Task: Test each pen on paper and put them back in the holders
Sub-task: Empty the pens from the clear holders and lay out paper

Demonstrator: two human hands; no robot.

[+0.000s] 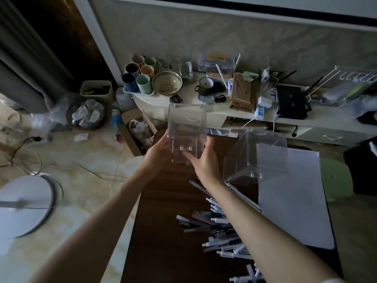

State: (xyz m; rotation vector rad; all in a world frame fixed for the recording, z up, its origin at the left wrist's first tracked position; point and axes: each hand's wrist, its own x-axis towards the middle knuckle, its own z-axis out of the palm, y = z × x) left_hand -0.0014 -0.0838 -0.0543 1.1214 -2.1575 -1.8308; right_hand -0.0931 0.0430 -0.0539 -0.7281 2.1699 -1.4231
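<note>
The clear pen holder [186, 127] is clamped between the left hand [158, 153] and right hand [204, 160], above the dark table [163, 231]; pens [216, 227] lie loose there.

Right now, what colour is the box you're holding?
No colour: the holder is see-through clear plastic, held in both hands. The head view shows it best.
</note>
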